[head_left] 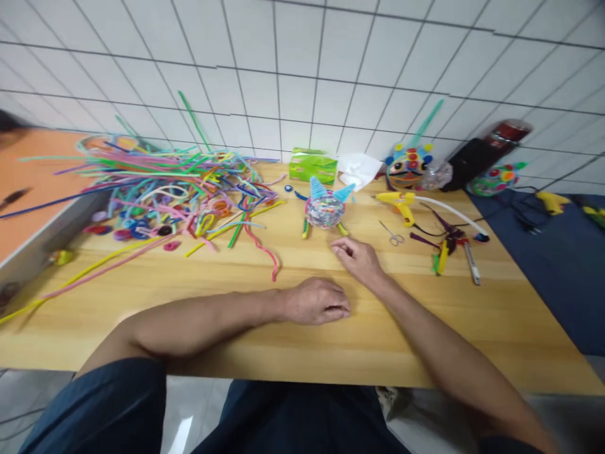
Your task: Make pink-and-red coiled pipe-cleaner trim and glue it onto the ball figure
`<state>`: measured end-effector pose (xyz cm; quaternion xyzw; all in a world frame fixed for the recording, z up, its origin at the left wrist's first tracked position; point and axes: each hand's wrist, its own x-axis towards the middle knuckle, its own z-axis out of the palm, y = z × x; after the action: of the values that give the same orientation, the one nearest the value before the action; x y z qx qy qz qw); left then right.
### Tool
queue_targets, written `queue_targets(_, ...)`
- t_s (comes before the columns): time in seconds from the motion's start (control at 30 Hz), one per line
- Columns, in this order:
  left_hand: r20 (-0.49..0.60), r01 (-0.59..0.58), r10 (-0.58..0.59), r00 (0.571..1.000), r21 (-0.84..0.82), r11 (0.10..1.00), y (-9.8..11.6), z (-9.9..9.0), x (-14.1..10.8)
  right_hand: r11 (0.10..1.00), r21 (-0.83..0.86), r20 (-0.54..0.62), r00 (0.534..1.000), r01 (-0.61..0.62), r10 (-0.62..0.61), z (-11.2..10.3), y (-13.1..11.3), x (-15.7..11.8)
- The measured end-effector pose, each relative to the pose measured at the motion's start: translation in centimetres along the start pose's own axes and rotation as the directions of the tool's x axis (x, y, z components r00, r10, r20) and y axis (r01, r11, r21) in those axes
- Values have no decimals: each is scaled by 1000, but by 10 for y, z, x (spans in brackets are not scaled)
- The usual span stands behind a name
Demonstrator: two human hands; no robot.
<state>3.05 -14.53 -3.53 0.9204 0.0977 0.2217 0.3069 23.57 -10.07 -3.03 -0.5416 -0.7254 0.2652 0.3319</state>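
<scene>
My left hand (pixel 319 301) rests on the wooden table in a loose fist, with nothing seen in it. Farther forward, my right hand (pixel 360 260) lies on the tabletop, fingers loosely stretched to the left and no object in them. Just beyond its fingertips stands a round craft animal (pixel 326 211) in mottled colours, with light-blue pipe-cleaner ears and yellow-green feet; the hand seems apart from it. Right of this figure are small scissors (pixel 396 238) and a yellow hot glue gun (pixel 399 203) with a white glue stick in its back.
A large heap of coloured pipe cleaners (pixel 174 183) covers the back left. Along the tiled wall stand a green tissue pack (pixel 312 166), a decorated craft figure (pixel 406 167) and a dark red-topped bottle (pixel 491 151). A white pen (pixel 471 265) lies near dark strips at right.
</scene>
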Motion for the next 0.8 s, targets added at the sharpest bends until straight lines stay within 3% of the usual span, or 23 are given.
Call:
queue_targets(0.2,-11,7,-7,1000,8,1000,-1,1,1,997,-76,-2,1000,26,-26,0,2,-1)
queue_targets(0.8,-24,-54,55,998,39,998,-1,1,-1,997,-76,10,1000,21,-21,3,0,-1)
